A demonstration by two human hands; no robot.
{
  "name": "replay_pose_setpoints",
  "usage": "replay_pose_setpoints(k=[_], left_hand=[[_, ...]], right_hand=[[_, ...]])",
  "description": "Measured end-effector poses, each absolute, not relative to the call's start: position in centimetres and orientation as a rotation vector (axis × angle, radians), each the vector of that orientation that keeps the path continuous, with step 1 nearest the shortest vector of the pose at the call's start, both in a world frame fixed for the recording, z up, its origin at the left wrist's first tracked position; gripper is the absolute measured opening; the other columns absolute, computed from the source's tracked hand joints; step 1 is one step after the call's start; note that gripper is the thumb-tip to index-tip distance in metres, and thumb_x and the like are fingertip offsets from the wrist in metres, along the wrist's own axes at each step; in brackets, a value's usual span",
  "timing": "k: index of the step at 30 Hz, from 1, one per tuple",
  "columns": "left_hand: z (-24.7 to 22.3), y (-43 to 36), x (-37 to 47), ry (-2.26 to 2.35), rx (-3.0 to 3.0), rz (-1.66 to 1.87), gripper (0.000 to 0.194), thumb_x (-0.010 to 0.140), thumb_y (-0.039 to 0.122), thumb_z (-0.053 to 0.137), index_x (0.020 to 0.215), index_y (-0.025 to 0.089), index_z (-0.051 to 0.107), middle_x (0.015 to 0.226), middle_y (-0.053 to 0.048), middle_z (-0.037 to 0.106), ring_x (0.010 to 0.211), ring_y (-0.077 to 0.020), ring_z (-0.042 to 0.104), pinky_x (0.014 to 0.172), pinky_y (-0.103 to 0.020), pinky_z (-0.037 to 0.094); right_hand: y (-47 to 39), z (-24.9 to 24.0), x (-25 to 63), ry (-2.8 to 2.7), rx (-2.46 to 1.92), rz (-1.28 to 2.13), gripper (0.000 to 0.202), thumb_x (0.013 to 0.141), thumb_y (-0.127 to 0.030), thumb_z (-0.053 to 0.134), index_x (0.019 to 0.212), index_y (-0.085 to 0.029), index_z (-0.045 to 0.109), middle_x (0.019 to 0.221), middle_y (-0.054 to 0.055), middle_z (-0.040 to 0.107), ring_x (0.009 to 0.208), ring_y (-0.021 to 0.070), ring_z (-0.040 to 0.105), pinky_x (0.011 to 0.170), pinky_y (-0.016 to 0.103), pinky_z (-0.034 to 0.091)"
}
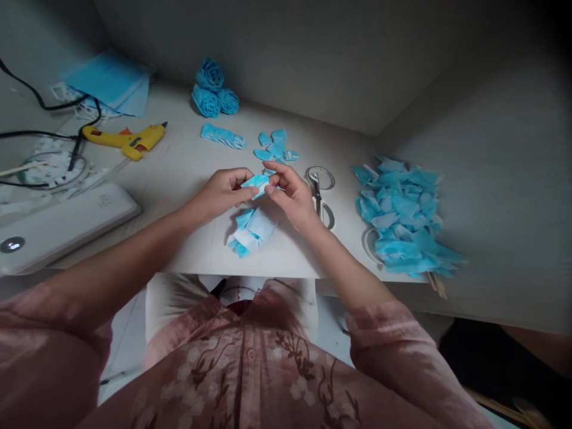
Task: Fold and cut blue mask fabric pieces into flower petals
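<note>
Between the fingertips of both hands is a small blue-and-white folded piece of mask fabric [256, 183]. My left hand [226, 189] pinches its left side with thumb and forefinger. On its right side, my right hand [291, 193] closes thumb and fingers, partly hiding it. Just below the hands lies a small pile of blue and white fabric pieces [251, 231]. Several cut blue petals [276, 145] rest beyond my fingers, and a row of overlapping folded pieces [222, 136] lies to their left. White-handled scissors [328, 214] lie right beside my right wrist.
Three blue fabric roses [208, 101] stand at the back. At left are a yellow glue gun [129, 140], a stack of blue face masks [109, 83], black cables and a white power bank [67, 226]. A tape roll [328, 177] and a heap of blue fabric [402, 208] are at right.
</note>
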State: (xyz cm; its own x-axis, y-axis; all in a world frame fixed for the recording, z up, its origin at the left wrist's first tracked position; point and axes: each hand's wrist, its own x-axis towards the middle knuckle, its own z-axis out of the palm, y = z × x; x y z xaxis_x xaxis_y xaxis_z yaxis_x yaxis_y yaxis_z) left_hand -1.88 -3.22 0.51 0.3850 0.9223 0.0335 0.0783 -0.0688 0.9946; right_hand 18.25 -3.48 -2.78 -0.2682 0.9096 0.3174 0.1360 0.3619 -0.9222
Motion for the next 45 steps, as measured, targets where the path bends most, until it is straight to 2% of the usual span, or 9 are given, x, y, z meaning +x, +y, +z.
replay_pose_setpoints(k=[4,6,12,19,24,31,37,41,45], left_hand=[[0.2,-3.1,-2.0,0.984,1.491,0.919,0.022,0.072,0.034,0.074,0.073,0.019,0.059,0.061,0.004,0.052,0.056,-0.0087,0.046,0.053,-0.023,0.034],[0.0,-3.0,-2.0,0.970,1.511,0.914,0.023,0.072,0.035,0.075,0.073,0.019,0.059,0.062,0.004,0.053,0.057,-0.0088,0.046,0.054,-0.023,0.033],[0.1,-3.1,-2.0,0.935,1.541,0.871,0.023,0.073,0.035,0.075,0.071,0.018,0.059,0.059,0.005,0.051,0.055,-0.0078,0.042,0.053,-0.023,0.031],[-0.1,-2.7,-2.2,0.894,1.451,0.955,0.025,0.077,0.038,0.078,0.078,0.018,0.063,0.068,0.003,0.059,0.058,-0.0082,0.051,0.054,-0.022,0.038],[-0.2,-2.7,-2.0,0.891,1.405,1.003,0.031,0.075,0.043,0.082,0.080,0.018,0.065,0.069,0.002,0.060,0.059,-0.0083,0.051,0.055,-0.022,0.039],[-0.3,-2.4,-2.2,0.894,1.306,0.989,0.035,0.074,0.045,0.085,0.085,0.018,0.067,0.070,0.000,0.066,0.057,-0.0084,0.054,0.054,-0.023,0.040],[-0.3,-2.1,-2.4,0.969,1.312,1.035,0.025,0.068,0.033,0.084,0.079,0.018,0.067,0.063,0.002,0.062,0.054,-0.0083,0.052,0.052,-0.022,0.038],[-0.3,-2.1,-2.3,0.974,1.305,1.065,0.025,0.069,0.035,0.084,0.077,0.019,0.066,0.062,0.003,0.059,0.054,-0.0085,0.051,0.052,-0.023,0.038],[-0.5,-2.1,-2.4,0.943,1.329,1.053,0.027,0.069,0.037,0.086,0.080,0.018,0.069,0.064,0.003,0.060,0.055,-0.0080,0.050,0.052,-0.023,0.037]], right_hand=[[-3.5,-2.5,18.4,-1.623,-0.948,1.047,0.058,0.097,-0.065,0.062,0.140,-0.026,0.063,0.097,0.003,0.066,0.090,0.0174,0.064,0.073,0.030,0.057],[-3.5,-2.3,18.4,-1.597,-0.943,1.058,0.058,0.095,-0.065,0.065,0.139,-0.026,0.064,0.099,0.004,0.066,0.092,0.0180,0.065,0.074,0.031,0.058],[-3.6,-2.3,18.1,-1.578,-0.937,1.086,0.061,0.089,-0.065,0.074,0.135,-0.026,0.067,0.090,0.000,0.064,0.079,0.0142,0.060,0.073,0.030,0.058],[-3.6,-2.1,18.3,-1.514,-0.911,1.130,0.060,0.096,-0.065,0.065,0.143,-0.028,0.062,0.109,0.005,0.070,0.096,0.0164,0.066,0.073,0.028,0.060],[-3.5,-2.8,18.0,-1.601,-0.906,1.054,0.067,0.088,-0.064,0.076,0.144,-0.029,0.062,0.100,0.002,0.067,0.090,0.0157,0.064,0.073,0.028,0.060],[-3.0,-3.2,18.2,-1.559,-0.927,1.040,0.062,0.090,-0.061,0.076,0.141,-0.028,0.063,0.093,0.001,0.064,0.084,0.0151,0.061,0.071,0.029,0.061],[-3.3,-2.8,18.2,-1.536,-0.890,1.104,0.061,0.092,-0.061,0.073,0.141,-0.028,0.062,0.096,0.002,0.064,0.088,0.0159,0.063,0.072,0.029,0.062],[-3.4,-2.8,18.1,-1.538,-0.890,1.127,0.064,0.091,-0.062,0.073,0.144,-0.030,0.059,0.106,0.004,0.065,0.098,0.0181,0.064,0.074,0.030,0.063],[-3.2,-3.2,18.1,-1.569,-0.914,1.135,0.069,0.086,-0.058,0.080,0.145,-0.030,0.058,0.099,0.002,0.062,0.089,0.0162,0.061,0.078,0.033,0.063]])
